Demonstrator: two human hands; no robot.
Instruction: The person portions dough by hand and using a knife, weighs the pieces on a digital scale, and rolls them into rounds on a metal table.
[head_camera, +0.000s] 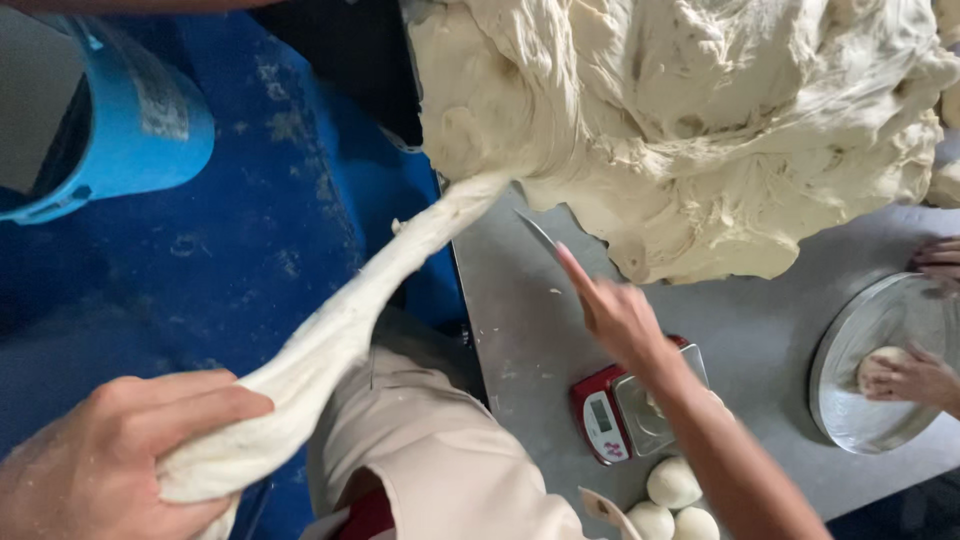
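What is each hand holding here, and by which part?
The left hand grips the free end of a stretched dough strand pulled from the big dough mass. The right hand holds a knife by its handle.

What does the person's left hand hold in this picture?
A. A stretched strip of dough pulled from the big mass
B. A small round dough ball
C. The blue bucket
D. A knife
A: the left hand grips the end of a long strip of dough that stretches out from the big dough mass on the table, while the right hand holds the knife.
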